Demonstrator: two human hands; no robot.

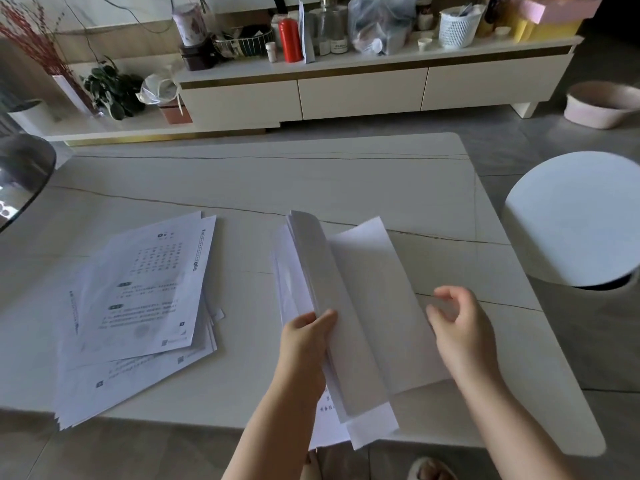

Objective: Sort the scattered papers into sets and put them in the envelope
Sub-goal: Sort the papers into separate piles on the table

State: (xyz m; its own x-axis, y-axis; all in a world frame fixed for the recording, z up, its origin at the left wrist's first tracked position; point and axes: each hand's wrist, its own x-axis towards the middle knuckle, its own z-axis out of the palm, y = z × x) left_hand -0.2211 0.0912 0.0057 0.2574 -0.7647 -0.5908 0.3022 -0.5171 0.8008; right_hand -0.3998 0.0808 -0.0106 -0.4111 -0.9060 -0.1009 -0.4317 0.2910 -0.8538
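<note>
A sheaf of white sheets stands tilted above the table, right of centre, its far end raised and its near end reaching past the table's front edge. The left hand grips the sheaf's near part, thumb on top and fingers curled under. One blank sheet folds away from the sheaf to the right and lies slanted between the two hands. The right hand is at this sheet's right edge, fingers loosely curled, thumb and forefinger apart; whether it touches the paper cannot be told. Beneath the sheaf more white paper, some with print, sticks out over the table's front edge.

To the left, well apart from both hands, a loose stack of printed pages lies flat on the table, fanned, its near corner overhanging the edge. No envelope can be picked out for certain.

A round white stool stands right of the table. Beyond it runs a low cabinet crowded with bottles, a red can and a white basket. A pink basin sits on the floor at right.
</note>
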